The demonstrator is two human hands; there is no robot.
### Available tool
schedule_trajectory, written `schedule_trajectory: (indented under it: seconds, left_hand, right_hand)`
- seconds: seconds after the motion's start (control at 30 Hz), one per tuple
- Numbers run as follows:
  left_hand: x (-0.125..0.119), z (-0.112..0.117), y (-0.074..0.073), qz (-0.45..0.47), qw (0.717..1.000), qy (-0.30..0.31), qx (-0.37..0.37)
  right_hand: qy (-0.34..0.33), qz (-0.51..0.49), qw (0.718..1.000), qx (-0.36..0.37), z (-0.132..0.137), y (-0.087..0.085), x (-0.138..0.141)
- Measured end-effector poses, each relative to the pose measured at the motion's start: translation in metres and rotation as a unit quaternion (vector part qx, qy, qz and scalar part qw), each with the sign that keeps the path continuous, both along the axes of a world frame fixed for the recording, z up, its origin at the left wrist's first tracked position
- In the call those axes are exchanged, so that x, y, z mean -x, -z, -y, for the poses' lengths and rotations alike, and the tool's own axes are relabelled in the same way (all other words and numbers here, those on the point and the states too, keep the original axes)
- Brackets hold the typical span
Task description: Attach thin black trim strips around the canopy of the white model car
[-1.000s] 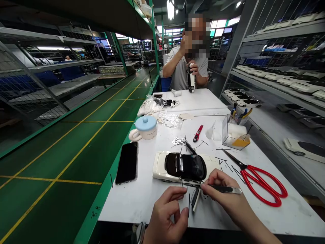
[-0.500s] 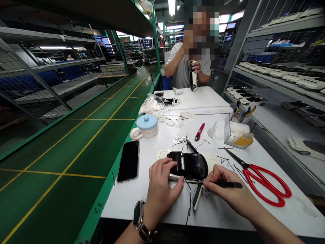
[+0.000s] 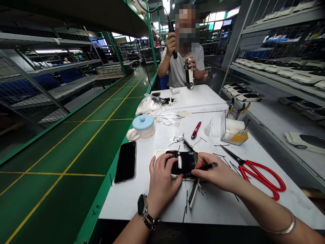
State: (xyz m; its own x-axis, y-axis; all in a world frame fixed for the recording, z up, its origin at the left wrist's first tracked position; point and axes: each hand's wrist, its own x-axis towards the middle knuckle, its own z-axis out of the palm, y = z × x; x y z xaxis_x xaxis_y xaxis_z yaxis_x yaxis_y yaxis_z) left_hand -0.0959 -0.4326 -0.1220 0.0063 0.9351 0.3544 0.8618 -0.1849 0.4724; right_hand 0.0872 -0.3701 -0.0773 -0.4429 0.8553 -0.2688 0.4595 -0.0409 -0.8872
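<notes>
A white model car [image 3: 186,162] with a glossy black roof lies on the table in front of me, one door swung out on the near side and one on the far side. My left hand [image 3: 164,168] grips the car's left end, fingers over the roof and thumb against the near side. In my right hand [image 3: 212,168] is a pair of black tweezers [image 3: 208,166], pinched between thumb and fingers. Their tips are hidden behind my fingers, close to the near edge of the roof. The near door [image 3: 194,195] sticks out toward me beside tiny black bits.
Red-handled scissors [image 3: 264,173] lie on the right, among thin black strips. Beyond the car are a red utility knife [image 3: 196,130], a clear tool box [image 3: 233,130] and a lidded mug [image 3: 142,127]. A phone [image 3: 126,162] lies left. Across the table, a co-worker holds another model car [image 3: 189,74].
My right hand has shifted left with the tweezers, closer over the car's roof. The co-worker's raised hand now shows a dark tool. The view has turned slightly.
</notes>
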Motion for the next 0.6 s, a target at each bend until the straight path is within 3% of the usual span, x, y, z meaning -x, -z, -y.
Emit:
schedule_trajectory:
  seconds: [0.43, 0.6]
  left_hand:
    - [-0.004, -0.002, 0.006, -0.018, 0.999, -0.024, -0.031]
    - [-0.005, 0.003, 0.015, -0.069, 0.995, -0.019, -0.074]
  right_hand:
    - [-0.014, 0.001, 0.996, -0.082, 0.010, -0.003, -0.010]
    - [-0.003, -0.023, 0.996, -0.084, 0.018, 0.006, -0.014]
